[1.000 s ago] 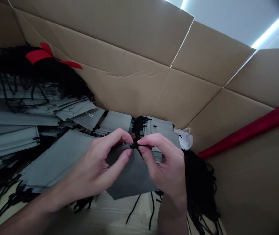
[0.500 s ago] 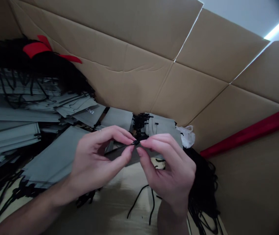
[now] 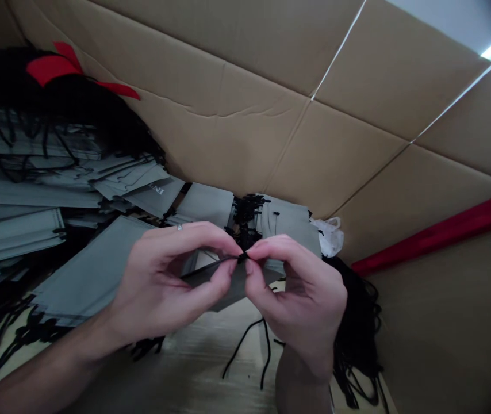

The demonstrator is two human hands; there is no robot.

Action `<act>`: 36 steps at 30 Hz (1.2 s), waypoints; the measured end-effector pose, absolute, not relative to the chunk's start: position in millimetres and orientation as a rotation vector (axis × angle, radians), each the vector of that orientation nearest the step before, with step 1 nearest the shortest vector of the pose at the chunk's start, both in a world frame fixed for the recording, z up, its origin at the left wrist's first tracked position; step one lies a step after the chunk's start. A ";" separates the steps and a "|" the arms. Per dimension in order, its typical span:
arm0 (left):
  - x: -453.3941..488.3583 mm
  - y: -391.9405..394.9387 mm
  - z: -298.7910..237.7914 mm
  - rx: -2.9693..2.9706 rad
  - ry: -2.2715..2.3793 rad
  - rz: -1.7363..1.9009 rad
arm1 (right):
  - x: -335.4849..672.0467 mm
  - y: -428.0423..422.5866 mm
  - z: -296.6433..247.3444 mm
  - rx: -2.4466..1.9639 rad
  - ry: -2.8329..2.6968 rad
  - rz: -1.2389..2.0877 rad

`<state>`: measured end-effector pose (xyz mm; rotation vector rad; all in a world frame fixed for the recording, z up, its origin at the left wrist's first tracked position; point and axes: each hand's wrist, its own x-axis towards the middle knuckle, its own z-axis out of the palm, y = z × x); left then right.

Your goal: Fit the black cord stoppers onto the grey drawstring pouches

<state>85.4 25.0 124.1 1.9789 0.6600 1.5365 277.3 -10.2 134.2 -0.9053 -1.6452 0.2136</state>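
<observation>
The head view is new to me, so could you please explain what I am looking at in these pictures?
There is no machine here: a camera worn on a person's head looks forward and down at their two bare hands. The left hand and right hand meet at the fingertips, pinching a bit of black cord at the edge of a flat grey piece. Exactly how the cord runs is too small to tell. On the pale surface, similar grey pieces lie in piles, and a dark bundle with a red strip lies at the upper left. Behind stands a cardboard wall.
</observation>
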 end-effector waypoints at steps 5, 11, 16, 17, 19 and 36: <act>86.5 27.6 124.5 2.003 0.657 1.525 | 278.1 -10.3 134.1 -0.935 -1.664 0.252; 81.2 28.6 122.5 2.171 0.667 1.507 | 281.9 -15.4 137.3 -0.977 -1.710 0.261; 78.7 26.5 122.1 2.320 0.721 1.513 | 283.0 -16.3 139.6 -1.006 -1.751 0.245; 78.7 26.1 121.4 2.359 0.739 1.522 | 283.3 -16.0 139.8 -1.009 -1.762 0.232; 79.2 25.4 119.6 2.421 0.776 1.540 | 283.8 -15.2 140.0 -1.010 -1.781 0.213; 82.8 42.0 122.1 2.018 0.523 1.437 | 279.4 -4.6 129.9 -0.970 -1.592 0.698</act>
